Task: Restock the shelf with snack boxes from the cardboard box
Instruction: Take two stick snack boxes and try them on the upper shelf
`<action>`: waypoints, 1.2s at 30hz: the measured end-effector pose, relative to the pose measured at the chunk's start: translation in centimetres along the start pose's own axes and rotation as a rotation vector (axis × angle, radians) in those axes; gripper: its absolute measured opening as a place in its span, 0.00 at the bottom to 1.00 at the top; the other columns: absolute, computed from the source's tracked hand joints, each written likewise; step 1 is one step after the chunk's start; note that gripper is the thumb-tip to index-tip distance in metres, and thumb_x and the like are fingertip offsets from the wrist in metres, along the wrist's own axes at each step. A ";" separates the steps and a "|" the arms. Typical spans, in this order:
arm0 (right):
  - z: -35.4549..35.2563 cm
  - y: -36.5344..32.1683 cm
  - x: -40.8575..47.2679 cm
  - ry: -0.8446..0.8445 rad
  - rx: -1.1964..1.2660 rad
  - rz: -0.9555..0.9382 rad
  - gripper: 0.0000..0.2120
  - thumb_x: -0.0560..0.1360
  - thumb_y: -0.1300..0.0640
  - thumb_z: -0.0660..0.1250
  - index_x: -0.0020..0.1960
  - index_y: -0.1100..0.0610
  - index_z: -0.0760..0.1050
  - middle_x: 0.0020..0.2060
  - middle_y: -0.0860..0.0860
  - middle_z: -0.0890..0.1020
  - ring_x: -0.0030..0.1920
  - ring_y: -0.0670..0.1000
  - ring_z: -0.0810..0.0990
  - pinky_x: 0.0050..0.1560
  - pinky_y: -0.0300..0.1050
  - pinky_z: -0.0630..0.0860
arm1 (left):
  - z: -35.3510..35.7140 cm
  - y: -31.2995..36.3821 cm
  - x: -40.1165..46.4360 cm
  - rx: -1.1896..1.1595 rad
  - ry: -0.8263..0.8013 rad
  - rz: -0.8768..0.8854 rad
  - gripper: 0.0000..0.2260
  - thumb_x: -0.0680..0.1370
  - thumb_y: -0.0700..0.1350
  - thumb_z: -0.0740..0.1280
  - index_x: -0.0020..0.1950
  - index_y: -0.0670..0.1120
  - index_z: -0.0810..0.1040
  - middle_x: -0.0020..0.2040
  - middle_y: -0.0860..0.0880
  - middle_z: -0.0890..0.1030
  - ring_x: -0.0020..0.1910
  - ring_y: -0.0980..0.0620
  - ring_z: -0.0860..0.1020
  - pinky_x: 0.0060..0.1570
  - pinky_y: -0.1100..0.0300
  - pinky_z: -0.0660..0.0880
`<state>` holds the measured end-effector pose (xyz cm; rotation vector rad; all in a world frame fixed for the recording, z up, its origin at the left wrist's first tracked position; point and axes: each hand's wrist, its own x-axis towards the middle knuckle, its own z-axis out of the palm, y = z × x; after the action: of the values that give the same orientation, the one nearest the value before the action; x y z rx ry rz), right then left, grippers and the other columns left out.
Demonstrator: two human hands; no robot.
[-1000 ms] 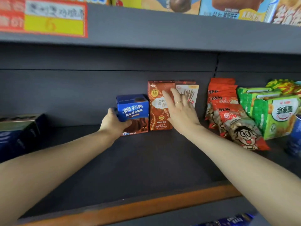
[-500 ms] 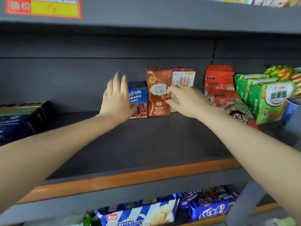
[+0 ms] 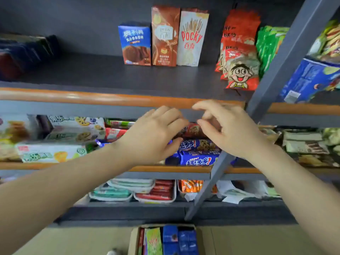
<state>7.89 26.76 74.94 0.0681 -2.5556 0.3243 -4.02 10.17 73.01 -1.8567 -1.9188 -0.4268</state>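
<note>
I see both hands in mid-air in front of the orange shelf edge [image 3: 114,97], empty. My left hand [image 3: 152,137] hangs palm away from me, fingers loosely curled and slightly apart, thumb tucked below; it grips nothing. My right hand [image 3: 228,129] sits just beside it, to its right, fingers bent and relaxed, index finger stretched forward, also holding nothing. The two hands are close, their fingertips nearly meeting but apart.

Above and beyond the hands, on the dark shelf [image 3: 92,74], three boxes stand upright in a row, touching side by side: a short blue box [image 3: 135,45] up and a little left of my left hand, a tall brown box [image 3: 165,36] straight above the gap between my hands, and a white Pocky box [image 3: 192,37] above my right hand. Further right of that hand are red bags [image 3: 239,57] with a cartoon face, then green bags [image 3: 270,45]. A grey upright post [image 3: 279,63] runs diagonally past my right hand.

Behind my hands, on the next shelf down, lie blue cookie packs [image 3: 198,157], partly hidden by my fingers.

Below my forearms, near me, the cardboard box [image 3: 133,242] sits open on the floor, between the arms. Inside it stand more snack boxes: a green one [image 3: 153,242] and several blue ones [image 3: 184,240].
</note>
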 end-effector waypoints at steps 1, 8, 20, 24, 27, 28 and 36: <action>1.0 -0.1 -1.7 -0.032 0.026 0.017 0.13 0.73 0.57 0.62 0.57 0.58 0.75 0.35 0.48 0.81 0.30 0.43 0.68 0.32 0.43 0.71 | 1.6 1.0 -1.3 -0.041 -0.049 -0.022 0.15 0.71 0.44 0.62 0.53 0.38 0.79 0.47 0.39 0.80 0.43 0.39 0.78 0.40 0.48 0.77; 14.0 1.3 -13.7 -0.418 0.084 0.274 0.14 0.76 0.56 0.62 0.62 0.52 0.72 0.35 0.44 0.78 0.33 0.50 0.75 0.30 0.42 0.62 | 15.9 4.4 -14.0 -0.347 -0.591 -0.445 0.16 0.77 0.46 0.59 0.64 0.44 0.71 0.63 0.45 0.72 0.62 0.45 0.71 0.56 0.51 0.71; 54.1 1.6 -39.2 -1.168 0.272 0.838 0.13 0.76 0.52 0.61 0.53 0.61 0.73 0.49 0.61 0.79 0.52 0.59 0.78 0.45 0.48 0.68 | 44.0 7.3 -40.8 -0.639 -0.847 -1.030 0.13 0.77 0.39 0.60 0.60 0.41 0.75 0.57 0.41 0.75 0.54 0.41 0.76 0.54 0.53 0.71; 63.0 2.8 -42.9 -1.099 0.210 0.855 0.18 0.78 0.53 0.59 0.66 0.58 0.65 0.59 0.56 0.74 0.57 0.57 0.76 0.38 0.44 0.59 | 53.1 8.8 -47.9 -0.615 -1.049 -0.934 0.16 0.76 0.40 0.59 0.64 0.45 0.69 0.62 0.46 0.72 0.57 0.45 0.74 0.54 0.51 0.73; 67.1 3.0 -44.3 -0.991 0.140 0.839 0.26 0.77 0.56 0.61 0.71 0.58 0.55 0.65 0.58 0.68 0.54 0.58 0.77 0.41 0.48 0.71 | 58.3 9.3 -50.5 -0.710 -0.959 -1.071 0.19 0.76 0.40 0.61 0.67 0.45 0.68 0.61 0.44 0.73 0.55 0.44 0.74 0.54 0.53 0.73; 68.2 3.1 -44.6 -0.996 0.120 0.846 0.28 0.78 0.56 0.60 0.73 0.59 0.52 0.67 0.59 0.65 0.54 0.59 0.77 0.44 0.50 0.73 | 59.8 9.4 -51.1 -0.740 -0.923 -1.136 0.20 0.75 0.40 0.61 0.67 0.44 0.67 0.62 0.43 0.73 0.55 0.44 0.74 0.53 0.55 0.72; 72.8 3.2 -45.0 -0.996 0.057 1.172 0.27 0.79 0.53 0.60 0.72 0.62 0.54 0.63 0.58 0.74 0.56 0.59 0.78 0.43 0.48 0.70 | 65.5 10.9 -52.0 -1.242 -0.560 -1.607 0.16 0.77 0.35 0.60 0.65 0.44 0.68 0.58 0.41 0.77 0.54 0.43 0.76 0.56 0.45 0.73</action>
<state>7.30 11.22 -9.26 -1.6615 -3.2052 0.9674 1.07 -1.04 -10.42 -0.0917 -3.6587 -2.0284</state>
